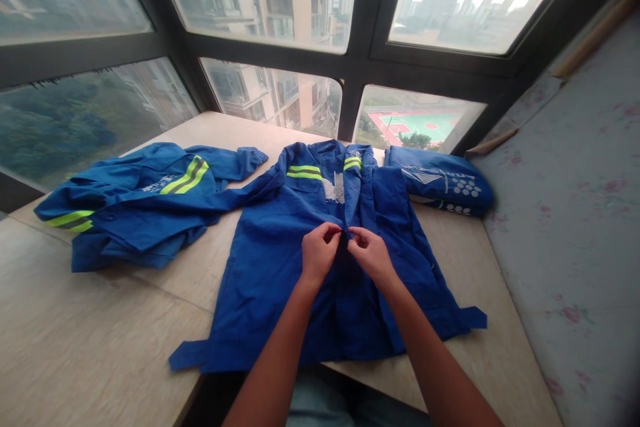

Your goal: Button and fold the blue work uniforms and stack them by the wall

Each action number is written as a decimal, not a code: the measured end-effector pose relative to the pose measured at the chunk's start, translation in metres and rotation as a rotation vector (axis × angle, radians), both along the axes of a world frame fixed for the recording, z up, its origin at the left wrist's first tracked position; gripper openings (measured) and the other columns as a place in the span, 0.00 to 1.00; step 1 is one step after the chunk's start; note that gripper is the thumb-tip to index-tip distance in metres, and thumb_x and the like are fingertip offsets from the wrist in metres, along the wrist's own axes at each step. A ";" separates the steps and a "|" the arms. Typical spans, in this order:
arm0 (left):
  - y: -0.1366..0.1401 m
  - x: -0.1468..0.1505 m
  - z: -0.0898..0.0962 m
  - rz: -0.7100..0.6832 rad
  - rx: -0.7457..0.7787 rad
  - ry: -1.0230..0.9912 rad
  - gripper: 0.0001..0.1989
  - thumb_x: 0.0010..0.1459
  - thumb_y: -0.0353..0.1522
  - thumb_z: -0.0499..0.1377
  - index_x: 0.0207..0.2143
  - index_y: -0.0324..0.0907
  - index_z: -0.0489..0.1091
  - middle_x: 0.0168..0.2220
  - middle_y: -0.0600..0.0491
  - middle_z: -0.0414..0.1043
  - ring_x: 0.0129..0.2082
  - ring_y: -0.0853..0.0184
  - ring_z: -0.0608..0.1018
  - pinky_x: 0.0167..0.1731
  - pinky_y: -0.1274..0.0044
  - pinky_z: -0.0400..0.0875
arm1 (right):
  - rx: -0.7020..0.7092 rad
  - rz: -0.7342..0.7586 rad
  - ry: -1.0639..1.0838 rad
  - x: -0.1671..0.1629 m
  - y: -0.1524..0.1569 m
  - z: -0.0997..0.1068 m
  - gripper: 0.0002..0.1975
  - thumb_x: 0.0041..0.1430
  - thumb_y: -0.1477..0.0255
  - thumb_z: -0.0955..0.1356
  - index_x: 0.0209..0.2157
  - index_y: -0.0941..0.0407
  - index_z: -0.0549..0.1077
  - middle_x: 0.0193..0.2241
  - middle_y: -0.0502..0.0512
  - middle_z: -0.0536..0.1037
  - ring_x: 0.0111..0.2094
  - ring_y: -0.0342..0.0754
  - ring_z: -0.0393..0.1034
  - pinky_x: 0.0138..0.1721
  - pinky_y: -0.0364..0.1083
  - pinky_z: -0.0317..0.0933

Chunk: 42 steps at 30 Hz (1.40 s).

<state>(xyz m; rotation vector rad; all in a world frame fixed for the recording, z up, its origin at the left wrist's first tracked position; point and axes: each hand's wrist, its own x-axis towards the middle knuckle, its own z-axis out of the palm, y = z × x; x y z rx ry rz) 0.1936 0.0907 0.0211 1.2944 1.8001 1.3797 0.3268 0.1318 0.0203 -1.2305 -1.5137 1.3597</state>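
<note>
A blue work jacket [270, 280] with yellow-green and grey reflective stripes lies spread out in front of me, collar at the far end. My left hand [320, 250] pinches one front edge near the middle of the chest. Close beside it, my right hand [369, 250] pinches the other front edge, and the two sets of fingertips almost meet at the front opening. Any button or fastener between the fingers is too small to make out. A white label [334, 188] shows inside the jacket below the collar.
Left of the jacket lies a second, crumpled blue garment [135, 180] with reflective stripes. At the back right rests a folded blue bundle [443, 180] with white print. Windows [270, 60] border the pale countertop [100, 333] behind, and a flowered wall [565, 227] stands at right.
</note>
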 end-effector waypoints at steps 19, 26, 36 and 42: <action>0.007 0.002 -0.017 -0.022 -0.070 -0.503 0.14 0.51 0.41 0.62 0.33 0.39 0.73 0.29 0.53 0.74 0.29 0.67 0.76 0.31 0.77 0.71 | 0.145 0.265 -0.151 -0.002 -0.001 -0.004 0.25 0.55 0.70 0.65 0.56 0.60 0.69 0.28 0.50 0.77 0.29 0.45 0.71 0.34 0.43 0.64; 0.007 0.001 -0.019 0.011 -0.102 -0.679 0.14 0.45 0.39 0.68 0.32 0.39 0.74 0.27 0.56 0.73 0.27 0.72 0.73 0.29 0.81 0.68 | 0.156 0.157 -0.178 0.001 0.007 -0.008 0.18 0.57 0.67 0.63 0.45 0.58 0.76 0.24 0.50 0.77 0.27 0.46 0.72 0.32 0.43 0.64; 0.005 -0.001 -0.019 -0.017 -0.078 -0.793 0.17 0.41 0.38 0.72 0.31 0.39 0.75 0.29 0.56 0.75 0.29 0.72 0.74 0.33 0.80 0.68 | 0.288 0.166 -0.277 -0.002 0.028 0.005 0.11 0.55 0.64 0.67 0.30 0.55 0.78 0.25 0.52 0.79 0.27 0.47 0.72 0.30 0.43 0.61; 0.007 -0.001 -0.023 0.009 -0.071 -0.826 0.15 0.39 0.34 0.72 0.30 0.39 0.75 0.26 0.57 0.74 0.26 0.74 0.73 0.30 0.82 0.66 | 0.172 0.144 -0.180 -0.002 0.031 -0.004 0.12 0.52 0.63 0.68 0.28 0.56 0.78 0.25 0.52 0.79 0.27 0.47 0.72 0.30 0.43 0.62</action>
